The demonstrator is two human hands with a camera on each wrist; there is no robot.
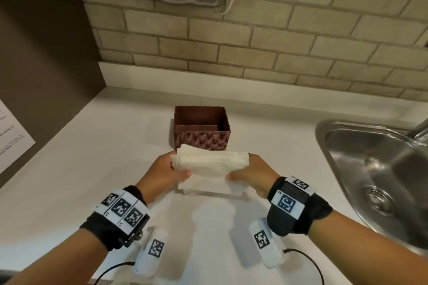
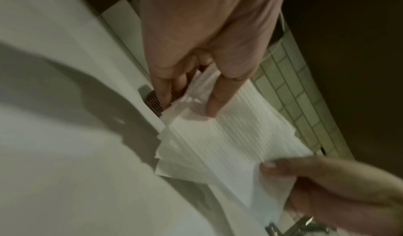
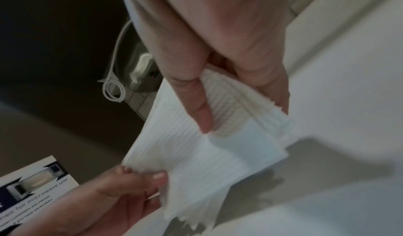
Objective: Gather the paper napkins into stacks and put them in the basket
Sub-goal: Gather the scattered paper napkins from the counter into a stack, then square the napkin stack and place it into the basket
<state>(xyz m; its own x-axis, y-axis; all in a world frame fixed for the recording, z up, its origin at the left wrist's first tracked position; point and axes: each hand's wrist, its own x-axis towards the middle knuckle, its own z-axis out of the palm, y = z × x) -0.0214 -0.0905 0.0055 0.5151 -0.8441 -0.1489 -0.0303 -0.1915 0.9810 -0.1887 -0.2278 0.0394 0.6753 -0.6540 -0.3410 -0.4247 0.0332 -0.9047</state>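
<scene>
A stack of white paper napkins (image 1: pixel 209 170) is held just above the white counter, right in front of the brown woven basket (image 1: pixel 202 136). My left hand (image 1: pixel 168 170) grips its left end, thumb on top and fingers beneath. My right hand (image 1: pixel 249 172) grips the right end the same way. The left wrist view shows the ribbed napkin stack (image 2: pixel 229 136) pinched under my left thumb (image 2: pixel 214 100), with the right hand (image 2: pixel 327 184) at its far end. The right wrist view shows the stack (image 3: pixel 196 153) under my right thumb (image 3: pixel 196 105). The basket looks empty inside.
A steel sink (image 1: pixel 379 169) lies at the right, with a tap above it. A brick-tiled wall (image 1: pixel 254 41) stands behind the basket. A dark wall panel with a printed sheet (image 1: pixel 11 136) borders the counter on the left. Cables trail at the front edge.
</scene>
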